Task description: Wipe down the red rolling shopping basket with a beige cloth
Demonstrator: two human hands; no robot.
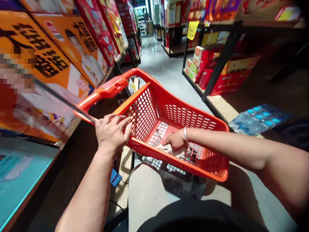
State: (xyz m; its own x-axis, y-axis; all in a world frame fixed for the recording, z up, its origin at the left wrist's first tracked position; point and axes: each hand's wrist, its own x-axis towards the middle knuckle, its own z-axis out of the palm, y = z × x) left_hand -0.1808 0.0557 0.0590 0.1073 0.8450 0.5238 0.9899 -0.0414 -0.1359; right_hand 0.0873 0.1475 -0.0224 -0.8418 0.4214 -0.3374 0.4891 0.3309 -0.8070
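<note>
A red plastic shopping basket point(193, 112) with perforated walls and a raised red handle point(106, 89) stands before my knees. My left hand point(113, 130) is closed over the basket's near corner, its fingers curled across the rim beside the handle's lower end. Inside the basket, my right hand point(176, 140) presses a crumpled pale cloth point(166, 148) against the bottom. Its fingertips are partly hidden in the cloth. A thin grey metal rod point(65, 100) slants from the upper left to my left hand; I cannot tell whether they touch.
Large orange cartons point(48, 48) line the left shelf. At right, a black-framed shelf point(220, 61) bears red gift boxes point(233, 75), with blue-capped bottles point(260, 119) packed together near its foot. A grey tiled aisle point(156, 61) runs ahead. A blue object point(116, 178) lies low at left.
</note>
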